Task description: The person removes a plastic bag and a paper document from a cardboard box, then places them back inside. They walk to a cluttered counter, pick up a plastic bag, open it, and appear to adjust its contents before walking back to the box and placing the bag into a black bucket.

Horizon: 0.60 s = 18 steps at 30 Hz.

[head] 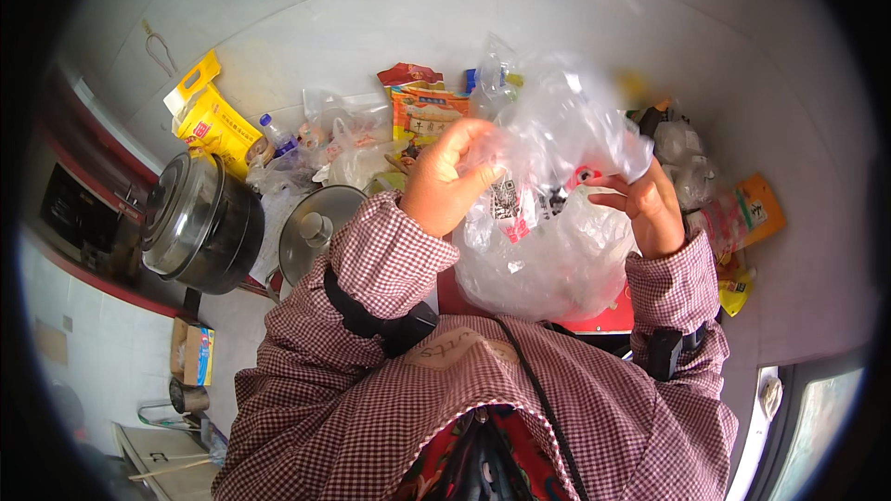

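A thin clear plastic bag (567, 101), blurred in part, is stretched between my two hands. My left hand (449, 177) pinches its left side between thumb and fingers. On the other side, my right hand (647, 205) holds the bag's right edge, with some fingers hidden by the film and others spread below. Red and black print and a printed code show beneath the film, near my left thumb. Under both hands lies a large crumpled heap of clear plastic bags (550, 278) on a red surface (598, 323).
At left stand a lidded steel pot (202, 223) and a glass-lidded pan (313, 223). Behind them are a yellow package (216, 118) and a bottle with a purple cap (278, 136). Food packets (428, 111) lean by the wall. More packages (738, 216) lie at right.
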{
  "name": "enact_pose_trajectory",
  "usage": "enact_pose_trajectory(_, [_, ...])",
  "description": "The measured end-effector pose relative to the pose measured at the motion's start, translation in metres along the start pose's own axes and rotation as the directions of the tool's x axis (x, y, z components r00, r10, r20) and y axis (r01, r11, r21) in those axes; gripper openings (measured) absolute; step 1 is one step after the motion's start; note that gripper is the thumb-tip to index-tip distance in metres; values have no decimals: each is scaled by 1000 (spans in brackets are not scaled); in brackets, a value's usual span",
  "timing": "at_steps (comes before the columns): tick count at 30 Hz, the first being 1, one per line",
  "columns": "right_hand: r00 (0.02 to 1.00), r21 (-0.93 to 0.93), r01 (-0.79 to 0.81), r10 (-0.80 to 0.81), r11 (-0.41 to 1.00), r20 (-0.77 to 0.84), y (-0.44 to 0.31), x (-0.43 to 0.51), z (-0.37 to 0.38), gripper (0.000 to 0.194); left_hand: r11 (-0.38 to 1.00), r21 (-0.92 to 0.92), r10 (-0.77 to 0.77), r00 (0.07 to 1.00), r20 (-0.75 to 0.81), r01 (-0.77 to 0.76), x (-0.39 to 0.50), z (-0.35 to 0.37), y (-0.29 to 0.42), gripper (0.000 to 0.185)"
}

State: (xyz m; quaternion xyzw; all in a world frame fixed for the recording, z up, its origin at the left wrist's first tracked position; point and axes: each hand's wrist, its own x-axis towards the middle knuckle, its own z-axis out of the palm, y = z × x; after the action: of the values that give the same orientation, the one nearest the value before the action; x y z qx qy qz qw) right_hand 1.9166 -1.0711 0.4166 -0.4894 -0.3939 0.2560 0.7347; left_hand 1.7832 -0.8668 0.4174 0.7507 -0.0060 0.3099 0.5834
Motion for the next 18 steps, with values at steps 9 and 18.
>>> enact_pose_trajectory(9, [869, -217, 179, -258, 960, -423, -23, -2, -33, 12, 967, 242, 140, 964, -226, -83, -8, -58, 1, 25])
enact_pose_trajectory(18, [783, -212, 357, -415, 910, -464, -17, 1, -30, 15, 956, 282, -90, 996, 7, 85, -15, -72, -12, 60])
